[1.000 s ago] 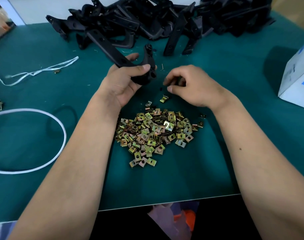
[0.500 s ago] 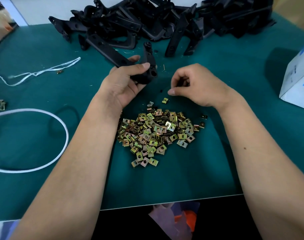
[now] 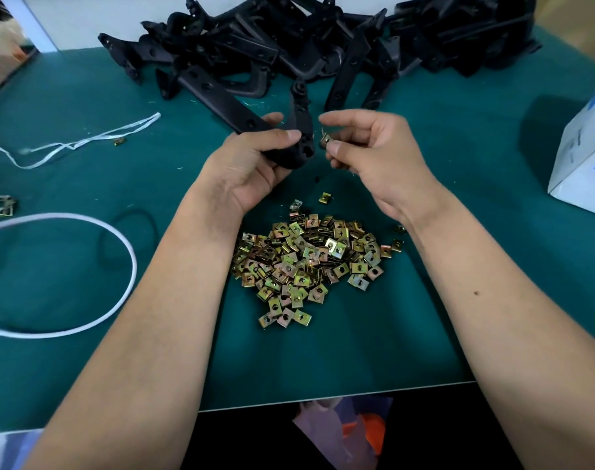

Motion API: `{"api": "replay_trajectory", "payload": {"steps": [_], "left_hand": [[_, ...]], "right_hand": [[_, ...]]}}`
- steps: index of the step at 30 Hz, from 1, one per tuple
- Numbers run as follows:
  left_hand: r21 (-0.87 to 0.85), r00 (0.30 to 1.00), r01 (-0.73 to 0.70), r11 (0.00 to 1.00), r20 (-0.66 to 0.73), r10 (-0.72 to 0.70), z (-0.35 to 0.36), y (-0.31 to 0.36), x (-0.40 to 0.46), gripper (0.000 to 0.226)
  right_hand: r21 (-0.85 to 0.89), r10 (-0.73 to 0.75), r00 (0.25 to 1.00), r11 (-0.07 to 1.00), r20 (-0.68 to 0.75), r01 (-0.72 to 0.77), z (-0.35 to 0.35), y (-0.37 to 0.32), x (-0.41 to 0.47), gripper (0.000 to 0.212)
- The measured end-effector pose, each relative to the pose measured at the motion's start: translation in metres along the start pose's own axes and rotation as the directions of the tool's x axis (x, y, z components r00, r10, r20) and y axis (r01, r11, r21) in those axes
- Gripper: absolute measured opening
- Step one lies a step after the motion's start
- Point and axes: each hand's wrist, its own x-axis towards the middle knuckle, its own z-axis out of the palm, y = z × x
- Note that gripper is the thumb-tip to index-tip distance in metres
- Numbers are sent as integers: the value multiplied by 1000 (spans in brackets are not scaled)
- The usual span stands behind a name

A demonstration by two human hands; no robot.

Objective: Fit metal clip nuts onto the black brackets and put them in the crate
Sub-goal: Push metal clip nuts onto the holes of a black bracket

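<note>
Left grip: the left hand (image 3: 252,164) is wrapped round the bend of a black bracket (image 3: 221,100), thumb clamped across the top, so one arm runs far-left and the short arm stands up toward the far side.
Right grip: the right hand (image 3: 374,154) pinches one clip nut (image 3: 325,140) between thumb and forefinger, the other fingers curled loosely behind it.
Where the nut is: just right of the bracket's short arm, near its holed end, not yet touching it as far as can be seen.
Supply: the heap of clip nuts (image 3: 309,262) lies on the green counter (image 3: 476,198) near the wrists; the pile of brackets (image 3: 323,45) sits along the far edge.
Crate: not in view; a white box (image 3: 584,164) stands at the right, and whether it serves as the crate cannot be told.
Step in hand: judged to be sliding the nut onto the bracket edge.
Doing it well: turn the nut's open mouth toward the edge, keep the bracket steady in the left hand, and push straight until the nut's hole sits over the bracket's hole.
Risk: a skewed start may spring the nut out of the pinch.
Odds: white cord (image 3: 68,144) and a white loop (image 3: 113,232) lie to the left.
</note>
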Motion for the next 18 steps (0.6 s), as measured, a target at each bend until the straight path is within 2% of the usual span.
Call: {"api": "replay_trajectory", "payload": {"steps": [6, 13, 18], "left_hand": [[-6, 1000, 15, 1000, 16, -14, 1, 0, -1, 40], [1, 1000, 14, 1000, 14, -14, 3, 0, -3, 40], [-49, 1000, 18, 999, 18, -17, 4, 0, -3, 37]], "right_hand": [[59, 4, 999, 998, -52, -1, 5, 0, -1, 9], [52, -5, 996, 999, -89, 9, 5, 2, 0, 19], [92, 0, 995, 996, -95, 8, 8, 1, 0, 8]]}}
